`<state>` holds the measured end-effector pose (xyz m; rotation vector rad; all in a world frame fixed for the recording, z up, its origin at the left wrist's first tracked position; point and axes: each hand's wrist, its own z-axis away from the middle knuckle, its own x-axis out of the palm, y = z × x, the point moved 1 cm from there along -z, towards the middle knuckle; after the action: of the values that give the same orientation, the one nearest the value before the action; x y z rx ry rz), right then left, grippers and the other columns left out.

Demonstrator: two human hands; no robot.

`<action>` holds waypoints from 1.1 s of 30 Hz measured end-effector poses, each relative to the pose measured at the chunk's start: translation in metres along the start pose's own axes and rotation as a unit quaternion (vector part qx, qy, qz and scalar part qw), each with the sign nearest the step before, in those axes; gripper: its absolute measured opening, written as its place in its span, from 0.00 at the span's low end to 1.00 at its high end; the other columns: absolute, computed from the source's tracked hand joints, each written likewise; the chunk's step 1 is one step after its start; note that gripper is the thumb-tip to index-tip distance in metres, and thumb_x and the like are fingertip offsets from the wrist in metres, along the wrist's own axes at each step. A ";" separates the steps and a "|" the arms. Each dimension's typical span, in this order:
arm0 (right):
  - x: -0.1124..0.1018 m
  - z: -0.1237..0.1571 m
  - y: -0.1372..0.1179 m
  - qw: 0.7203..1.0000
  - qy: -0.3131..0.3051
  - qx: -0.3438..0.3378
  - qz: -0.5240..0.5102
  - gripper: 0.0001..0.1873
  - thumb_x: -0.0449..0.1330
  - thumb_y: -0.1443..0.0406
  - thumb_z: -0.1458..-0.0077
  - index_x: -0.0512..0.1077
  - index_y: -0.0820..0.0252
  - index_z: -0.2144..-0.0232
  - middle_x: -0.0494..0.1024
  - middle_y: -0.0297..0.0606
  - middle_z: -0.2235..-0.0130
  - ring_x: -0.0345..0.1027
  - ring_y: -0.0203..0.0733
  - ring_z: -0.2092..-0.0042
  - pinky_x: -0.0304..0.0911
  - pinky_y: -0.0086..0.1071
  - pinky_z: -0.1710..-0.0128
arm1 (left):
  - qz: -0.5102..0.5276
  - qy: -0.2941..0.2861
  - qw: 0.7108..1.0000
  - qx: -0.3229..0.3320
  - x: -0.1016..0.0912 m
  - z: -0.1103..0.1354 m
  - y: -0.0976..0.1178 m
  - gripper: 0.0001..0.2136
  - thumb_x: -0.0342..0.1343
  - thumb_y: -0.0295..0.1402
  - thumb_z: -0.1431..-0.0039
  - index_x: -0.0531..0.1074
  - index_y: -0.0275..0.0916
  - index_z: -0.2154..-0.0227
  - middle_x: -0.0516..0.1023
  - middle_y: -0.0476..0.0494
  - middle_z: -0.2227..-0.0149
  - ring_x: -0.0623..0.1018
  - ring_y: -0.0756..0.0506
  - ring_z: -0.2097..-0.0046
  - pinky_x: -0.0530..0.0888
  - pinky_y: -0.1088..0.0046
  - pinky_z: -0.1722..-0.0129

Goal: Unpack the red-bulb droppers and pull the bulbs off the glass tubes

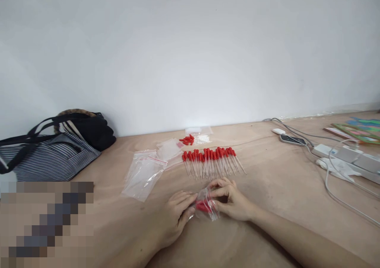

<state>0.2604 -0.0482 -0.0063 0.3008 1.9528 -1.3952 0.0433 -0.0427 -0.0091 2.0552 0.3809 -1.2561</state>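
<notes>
Bag (214, 215), small, clear and crossed by red lines, lies on the near part of the counter (285, 189), with red contents (203, 207) showing through its film. The left grip (175, 214) pinches its left edge between thumb and fingers; the right grip (236, 198) pinches the film beside the red lines. Whether the mouth is sealed cannot be told. If unsealed, a squeeze or tilt could spill the contents; an uneven pull might tear the thin film. Just beyond the right grip lies a row of red-topped droppers (210, 154), their pale stems pointing nearward; a forward push of the knuckles could catch these stems and scatter the row. Left of the row, flat clear bags (142, 179) overlap; being light, they would probably slide if brushed by a wrist, and might disturb the nearest dropper. Farther back, loose red pieces (187, 140) lie beside a clear packet (203, 138); contents spilled that far could become mixed with them, the colours being so alike.
</notes>
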 end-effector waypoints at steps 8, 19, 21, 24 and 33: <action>0.000 -0.001 -0.008 0.997 -0.030 -0.036 0.062 0.17 0.61 0.57 0.58 0.72 0.48 0.62 0.69 0.35 0.56 0.57 0.44 0.53 0.45 0.42 0.53 | -0.024 -0.036 0.999 -0.006 -0.001 -0.004 0.004 0.16 0.42 0.31 0.40 0.63 0.42 0.49 0.71 0.45 0.51 0.69 0.45 0.49 0.63 0.59 0.47; 0.003 -0.006 -0.016 0.971 -0.020 -0.118 0.209 0.15 0.56 0.58 0.53 0.69 0.52 0.61 0.71 0.36 0.60 0.59 0.42 0.58 0.43 0.43 0.54 | -0.047 -0.043 0.998 0.002 -0.003 -0.003 0.007 0.18 0.44 0.32 0.41 0.60 0.40 0.47 0.67 0.43 0.48 0.66 0.44 0.46 0.63 0.58 0.46; 0.008 -0.006 -0.017 0.956 -0.011 -0.124 0.264 0.15 0.54 0.59 0.51 0.69 0.54 0.60 0.71 0.39 0.61 0.58 0.44 0.58 0.43 0.45 0.53 | -0.055 -0.043 0.998 0.002 -0.003 -0.004 0.008 0.18 0.43 0.32 0.41 0.60 0.39 0.47 0.67 0.42 0.48 0.65 0.43 0.46 0.63 0.58 0.46; 0.014 -0.006 -0.020 0.927 -0.002 -0.150 0.344 0.13 0.52 0.62 0.50 0.68 0.60 0.62 0.71 0.43 0.63 0.58 0.46 0.58 0.41 0.50 0.51 | -0.055 -0.046 0.997 0.007 -0.003 -0.003 0.007 0.18 0.43 0.31 0.41 0.59 0.40 0.47 0.66 0.42 0.47 0.65 0.44 0.46 0.64 0.59 0.47; 0.008 -0.001 -0.020 0.878 0.024 -0.199 0.434 0.10 0.46 0.69 0.46 0.67 0.62 0.66 0.71 0.45 0.63 0.60 0.47 0.59 0.39 0.52 0.48 | -0.050 -0.063 0.997 0.009 -0.005 0.000 0.005 0.22 0.41 0.28 0.42 0.53 0.43 0.44 0.61 0.44 0.44 0.62 0.44 0.44 0.62 0.58 0.46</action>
<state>0.2426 -0.0565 0.0031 0.8822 1.7257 -0.3951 0.0431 -0.0458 -0.0028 1.9803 0.4194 -1.4465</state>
